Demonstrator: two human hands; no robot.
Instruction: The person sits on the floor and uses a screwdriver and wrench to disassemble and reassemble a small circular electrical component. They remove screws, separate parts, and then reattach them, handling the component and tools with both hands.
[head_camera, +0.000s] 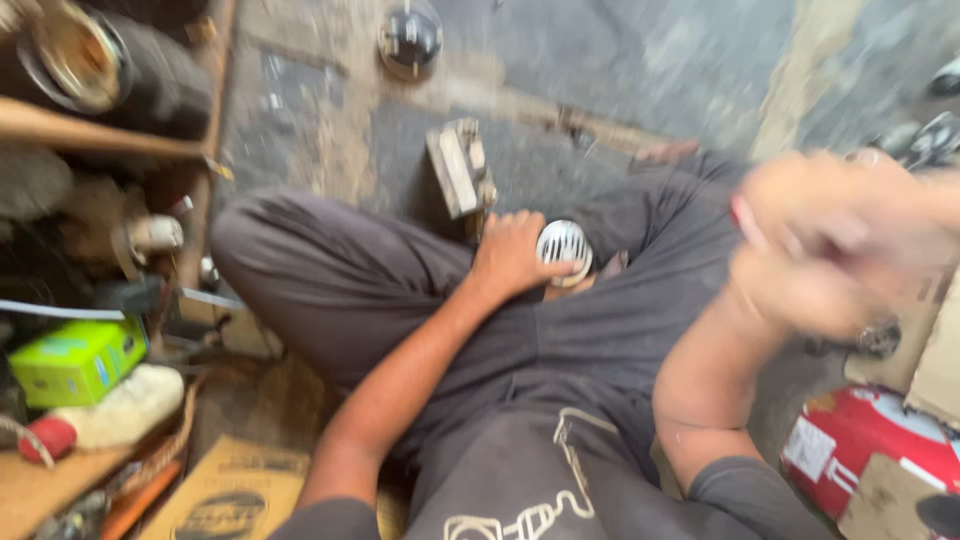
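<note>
Metal slotted disc (565, 248) gripped by left hand (512, 255) – right hand (830, 240) blurred, grip unclear; green box (75, 362) on shelf (40, 480).

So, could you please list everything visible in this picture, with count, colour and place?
round slotted disc: one, silvery white, on the lap, under the left hand
green box: one, bright green, on the shelf at left
metal block: one, grey-tan, on the floor beyond the knees
dark round part: one, black and shiny, on the floor at top
red container: one, red with a white label, lower right
cardboard: one flat piece, brown, bottom left
left hand: gripping the disc
right hand: raised, motion-blurred; contents cannot be told
</note>
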